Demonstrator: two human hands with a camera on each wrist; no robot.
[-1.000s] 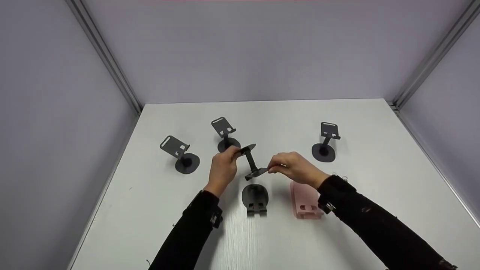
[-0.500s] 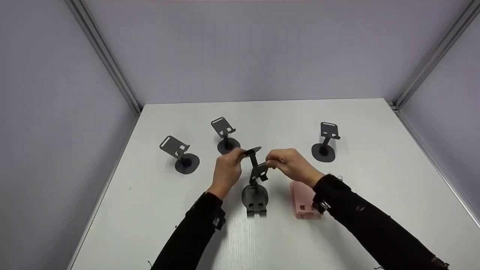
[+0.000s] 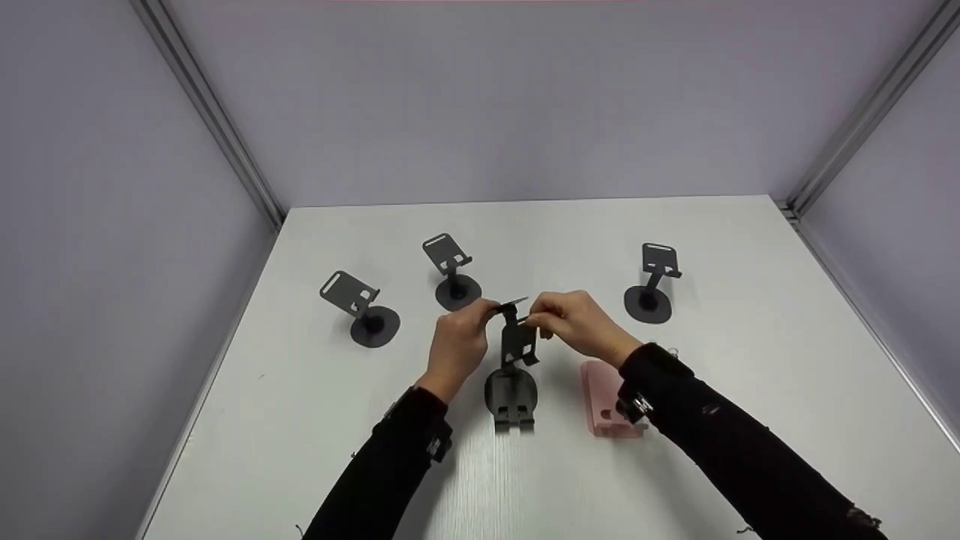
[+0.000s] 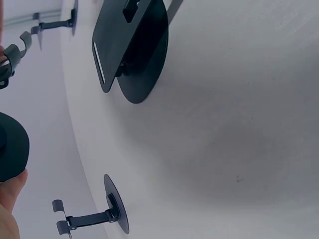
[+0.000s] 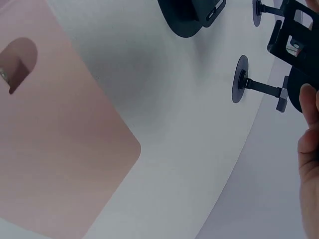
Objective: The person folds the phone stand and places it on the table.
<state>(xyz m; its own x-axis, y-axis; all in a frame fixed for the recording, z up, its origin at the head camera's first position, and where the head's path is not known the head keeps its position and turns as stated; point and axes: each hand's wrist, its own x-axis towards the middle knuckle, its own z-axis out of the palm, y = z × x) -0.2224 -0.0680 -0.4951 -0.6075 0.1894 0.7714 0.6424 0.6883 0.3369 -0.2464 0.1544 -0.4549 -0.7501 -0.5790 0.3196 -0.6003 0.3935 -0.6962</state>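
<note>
A black phone stand [image 3: 517, 341] is held up between both hands, over the middle of the table. My left hand [image 3: 459, 345] pinches the edge of its round base, which is tipped up at the top. With thumb and fingers, my right hand [image 3: 574, 322] grips the edge of its slotted phone plate. In the left wrist view the stand's round base [image 4: 14, 147] shows above the fingertips at the left edge. Just nearer on the table sits a folded black phone stand [image 3: 511, 397], partly overlapped by the held one. A pink phone stand [image 3: 604, 397] lies folded near the right forearm.
Three unfolded black phone stands are on the white table [image 3: 300, 450]: a far-left stand [image 3: 360, 307], a back-middle stand [image 3: 452, 271] close beyond the left hand, and a back-right stand [image 3: 652, 283]. Pale panels [image 3: 480, 105] enclose the table's back and sides.
The phone plate of the held stand has turned to face the person, hanging below the base. Both hands have come closer together. The stands on the table have not moved.
</note>
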